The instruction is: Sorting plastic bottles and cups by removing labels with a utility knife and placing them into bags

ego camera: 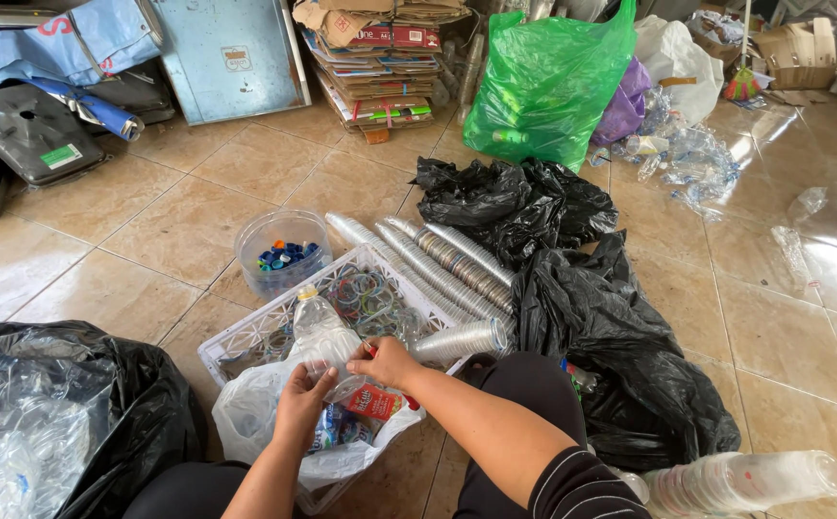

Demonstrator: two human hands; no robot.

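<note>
At nine o'clock of our hands we are keeping a black sack of crushed clear plastic; it is gaping open toward us, and a stray elbow could tip loose pieces onto the tiled floor. Our left hand is closing around the lower body of a clear plastic bottle, fingers wrapped on it, while our right hand is pinching the red label at the bottle's side, thumb and fingers closed on the film. The bottle is sitting upright between both hands, over the near edge of the white lattice crate, its cap end pointing to twelve o'clock. We are judging the main risk here: the thin wall may be buckling under the left grip, so the bottle could slip and roll into the crate among the coloured rings. The label could also tear short and leave a strip behind. The white bag below us is lying slack, so scraps may miss its mouth. At eleven o'clock a clear tub of caps is standing close enough to knock. At two o'clock stacked clear cups are leaning on the crate and may slide; black bags are crowding three o'clock.
</note>
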